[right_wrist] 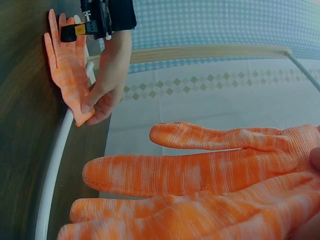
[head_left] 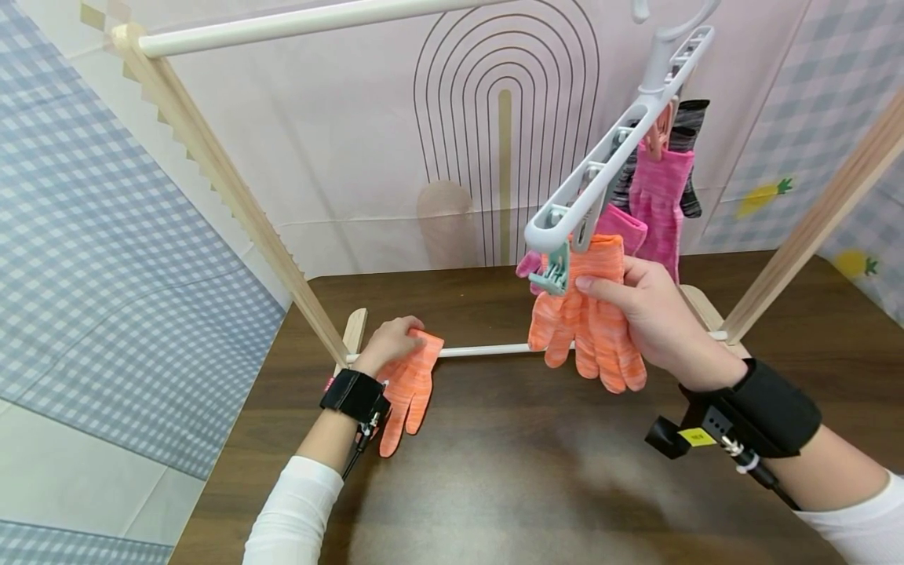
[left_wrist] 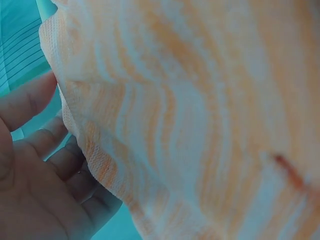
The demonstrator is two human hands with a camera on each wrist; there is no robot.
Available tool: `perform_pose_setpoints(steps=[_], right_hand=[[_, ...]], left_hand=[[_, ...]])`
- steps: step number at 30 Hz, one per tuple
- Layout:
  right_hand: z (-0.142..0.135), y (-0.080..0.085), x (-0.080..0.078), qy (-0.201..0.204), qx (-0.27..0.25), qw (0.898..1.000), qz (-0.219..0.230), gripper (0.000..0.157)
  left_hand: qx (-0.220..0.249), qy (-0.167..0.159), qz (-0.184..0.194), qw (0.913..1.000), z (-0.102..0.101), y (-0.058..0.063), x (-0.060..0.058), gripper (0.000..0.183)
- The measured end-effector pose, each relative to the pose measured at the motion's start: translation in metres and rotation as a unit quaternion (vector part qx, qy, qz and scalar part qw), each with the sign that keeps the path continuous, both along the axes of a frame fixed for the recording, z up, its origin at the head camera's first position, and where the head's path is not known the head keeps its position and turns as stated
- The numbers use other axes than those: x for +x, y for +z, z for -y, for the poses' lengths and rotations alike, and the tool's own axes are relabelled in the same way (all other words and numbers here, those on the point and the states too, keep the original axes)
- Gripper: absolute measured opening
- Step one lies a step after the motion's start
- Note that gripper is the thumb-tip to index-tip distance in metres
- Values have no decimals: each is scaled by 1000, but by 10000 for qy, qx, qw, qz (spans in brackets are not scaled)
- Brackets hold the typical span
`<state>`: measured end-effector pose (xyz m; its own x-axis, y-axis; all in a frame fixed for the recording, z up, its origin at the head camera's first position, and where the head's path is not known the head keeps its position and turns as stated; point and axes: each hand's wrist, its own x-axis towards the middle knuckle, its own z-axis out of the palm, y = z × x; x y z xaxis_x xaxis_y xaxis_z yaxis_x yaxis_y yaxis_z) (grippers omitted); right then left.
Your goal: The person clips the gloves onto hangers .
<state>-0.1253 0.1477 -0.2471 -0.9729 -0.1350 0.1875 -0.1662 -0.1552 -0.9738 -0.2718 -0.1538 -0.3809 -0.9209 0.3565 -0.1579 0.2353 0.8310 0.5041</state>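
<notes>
My left hand (head_left: pixel 387 345) pinches the cuff of an orange knit glove (head_left: pixel 413 382), whose fingers point toward me low over the table. In the right wrist view, the thumb and fingers of that hand meet at the cuff. My right hand (head_left: pixel 660 318) grips a second orange glove (head_left: pixel 596 333) near its cuff, fingers hanging down. That glove is under the near end of a white clip hanger (head_left: pixel 600 169). A pale green clip (head_left: pixel 554 271) overlaps its cuff; whether the clip bites it I cannot tell. Pink gloves (head_left: pixel 660 196) and a dark grey one hang farther along the hanger.
A drying frame has wooden posts (head_left: pixel 226 188), a white top bar (head_left: pixel 311 23) and a white lower bar (head_left: pixel 487 351). It stands on a dark wood table (head_left: pixel 480 471). Patterned cloth (head_left: pixel 339 141) covers the back and sides. A pink clip (head_left: pixel 660 129) holds a pink glove.
</notes>
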Motion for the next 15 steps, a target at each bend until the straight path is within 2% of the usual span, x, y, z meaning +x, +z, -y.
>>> perform_pose_setpoints(steps=[7, 15], right_hand=[[0, -1, 0, 30, -153, 9999, 49, 14], [1, -3, -1, 15, -163, 9999, -26, 14]], left_hand=[[-57, -4, -305, 9995, 0, 1, 2, 28], [70, 36, -404, 9992, 0, 3, 4, 24]])
